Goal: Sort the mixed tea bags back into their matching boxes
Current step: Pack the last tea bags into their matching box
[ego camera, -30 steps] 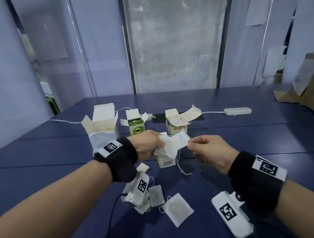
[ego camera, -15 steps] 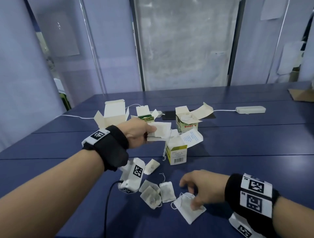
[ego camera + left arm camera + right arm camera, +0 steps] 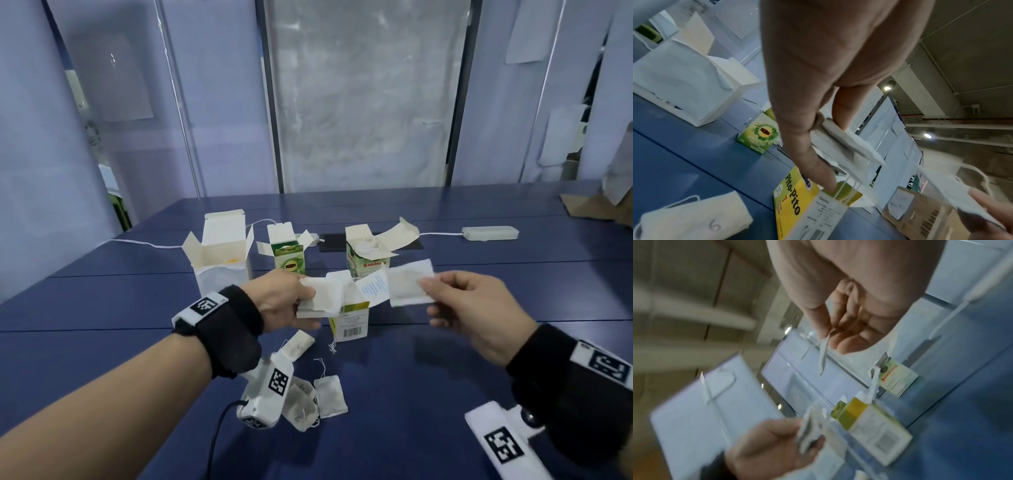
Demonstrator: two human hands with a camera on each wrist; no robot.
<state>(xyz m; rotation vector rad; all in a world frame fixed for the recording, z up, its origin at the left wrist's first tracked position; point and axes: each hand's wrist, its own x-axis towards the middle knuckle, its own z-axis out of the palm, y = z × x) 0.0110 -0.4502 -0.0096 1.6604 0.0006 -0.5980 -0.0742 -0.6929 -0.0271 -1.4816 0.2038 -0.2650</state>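
Left wrist view alone shows "6" on a tea bag (image 3: 694, 217); both grips pinch bags.

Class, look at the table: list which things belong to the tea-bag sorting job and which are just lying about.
Job:
left hand holding a stack of tea bags
right hand pinching one tea bag
loose tea bags
white box, green box, Sambong box, yellow box

Lying about:
power adapter
black phone

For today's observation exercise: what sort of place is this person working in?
Probably an office or workshop room, not a kitchen: a long blue table, pale partition panels with taped-up sheets behind, and a white power adapter on its cable.
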